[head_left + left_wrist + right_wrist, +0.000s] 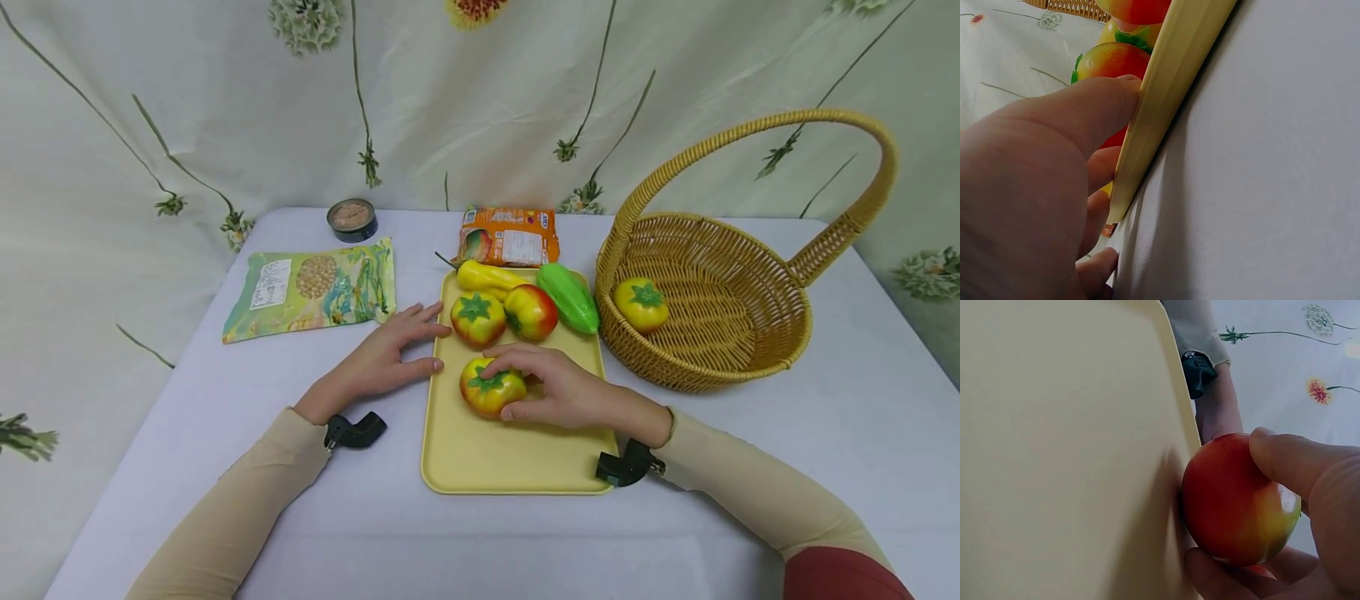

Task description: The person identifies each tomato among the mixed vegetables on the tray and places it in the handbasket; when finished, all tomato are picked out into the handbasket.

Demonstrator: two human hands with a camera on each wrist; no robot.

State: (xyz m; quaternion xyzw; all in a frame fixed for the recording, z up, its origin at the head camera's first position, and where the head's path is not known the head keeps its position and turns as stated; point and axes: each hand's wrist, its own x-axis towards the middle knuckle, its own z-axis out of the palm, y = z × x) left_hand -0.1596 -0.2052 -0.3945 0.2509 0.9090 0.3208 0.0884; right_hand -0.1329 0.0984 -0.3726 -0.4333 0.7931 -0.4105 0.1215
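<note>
My right hand (pixel 562 387) grips a round yellow-and-red fruit (pixel 480 404) with a star-shaped green leaf top, low over the middle of the yellow tray (pixel 517 471). In the right wrist view, thumb and fingers lie on opposite sides of this fruit (pixel 1235 506), its red side toward the camera. At the tray's left rim rests my left hand (pixel 378 354), fingers spread and fairly straight. The left wrist view has its thumb (pixel 1113 103) touching the rim. Toward the tray's back sit a matching leaf-topped fruit (pixel 478 325), a red-and-yellow fruit (pixel 534 312), a yellow pepper (pixel 483 277) and a long green vegetable (pixel 570 300).
Right of the tray stands a wicker basket (pixel 697 379) with a tall arched handle and one leaf-topped fruit (pixel 641 308) inside. An orange packet (pixel 510 237) lies behind the tray. Farther left are a green bag (pixel 315 287) and a small round tin (pixel 352 221).
</note>
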